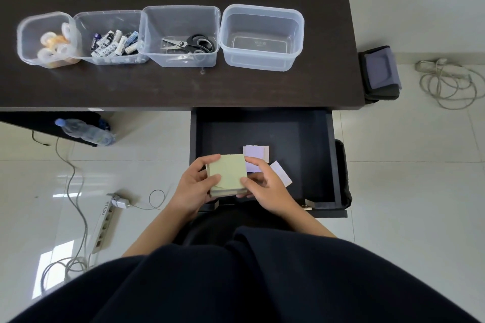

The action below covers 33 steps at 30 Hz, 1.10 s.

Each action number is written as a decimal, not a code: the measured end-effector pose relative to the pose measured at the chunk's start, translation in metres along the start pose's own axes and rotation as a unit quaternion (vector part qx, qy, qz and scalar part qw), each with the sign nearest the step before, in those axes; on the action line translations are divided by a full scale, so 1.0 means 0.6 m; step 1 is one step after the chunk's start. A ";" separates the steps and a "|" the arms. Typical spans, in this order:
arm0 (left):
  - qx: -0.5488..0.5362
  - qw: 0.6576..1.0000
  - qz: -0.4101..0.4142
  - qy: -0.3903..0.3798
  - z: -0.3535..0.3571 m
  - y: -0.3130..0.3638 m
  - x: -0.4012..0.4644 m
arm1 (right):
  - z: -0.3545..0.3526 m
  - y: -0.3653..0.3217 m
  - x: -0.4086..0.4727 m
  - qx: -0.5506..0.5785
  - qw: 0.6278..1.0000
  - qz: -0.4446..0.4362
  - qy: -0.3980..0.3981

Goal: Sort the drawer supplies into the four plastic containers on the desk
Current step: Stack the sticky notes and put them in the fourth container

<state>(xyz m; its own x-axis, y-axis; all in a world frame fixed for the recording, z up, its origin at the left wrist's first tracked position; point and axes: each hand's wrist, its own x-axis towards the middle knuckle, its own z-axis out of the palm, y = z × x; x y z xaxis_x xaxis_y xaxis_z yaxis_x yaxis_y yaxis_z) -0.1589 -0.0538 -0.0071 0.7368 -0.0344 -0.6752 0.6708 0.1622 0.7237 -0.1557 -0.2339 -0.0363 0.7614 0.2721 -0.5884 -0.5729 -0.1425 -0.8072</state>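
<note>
Two hands, left hand point(195, 186) and right hand point(265, 186), grip a green sticky-note stack point(228, 172) from opposite edges above the open drawer point(328, 160), keeping the pads squared for the empty container point(262, 60) on the bench point(157, 86).

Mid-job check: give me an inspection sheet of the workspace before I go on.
Surface: dark desk, four clear containers in a row.
Job's things: tape rolls, batteries, scissors each in a container; rightmost container holds nothing; open drawer holds pale purple pads.
Clutter: water bottle under the desk.
Hands: left hand and right hand together hold a green sticky-note pad over the drawer.
Cables: power strip and cords on the floor; coiled cable at right.
Surroundings: white tiled floor, dark bag beside the desk.
</note>
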 end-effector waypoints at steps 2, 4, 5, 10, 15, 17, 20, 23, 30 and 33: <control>0.004 1.000 -0.006 0.018 -0.014 -0.004 -0.003 | -0.011 0.015 0.014 -0.022 0.999 0.005 0.025; 0.007 0.999 -0.016 0.034 -0.027 -0.008 -0.007 | -0.031 0.041 0.036 -0.076 0.988 0.005 0.132; 0.004 0.999 -0.020 0.039 -0.033 -0.009 -0.010 | -0.045 0.056 0.049 -0.110 0.975 0.013 0.192; -0.012 0.999 -0.023 0.040 -0.051 -0.014 -0.022 | -0.089 0.105 0.088 -0.225 0.929 0.113 0.272; -0.035 0.998 -0.027 0.034 -0.055 -0.018 -0.022 | -0.056 0.096 0.112 -0.245 0.944 0.035 0.221; -0.039 0.998 -0.024 0.034 -0.054 -0.018 -0.022 | -0.038 0.094 0.126 -0.248 0.944 0.045 0.212; -0.049 0.998 -0.022 0.032 -0.054 -0.015 -0.023 | -0.020 0.098 0.148 -0.252 0.936 0.075 0.236; -0.044 0.998 -0.023 0.026 -0.058 -0.015 -0.024 | -0.019 0.097 0.150 -0.205 0.941 0.075 0.258; -0.030 0.999 -0.024 0.024 -0.062 -0.018 -0.021 | -0.025 0.082 0.129 -0.083 0.967 0.073 0.230; -0.018 0.999 -0.023 0.027 -0.059 -0.017 -0.019 | -0.022 0.070 0.123 -0.043 0.970 0.091 0.220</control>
<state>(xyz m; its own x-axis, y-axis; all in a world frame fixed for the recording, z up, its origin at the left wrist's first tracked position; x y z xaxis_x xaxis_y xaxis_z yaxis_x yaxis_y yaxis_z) -0.1774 -0.0201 -0.0120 0.6986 0.0107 -0.7154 0.6999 0.1974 0.6864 -0.1197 -0.2324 -0.1142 0.7168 -0.1950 -0.6695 -0.6969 -0.2332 -0.6782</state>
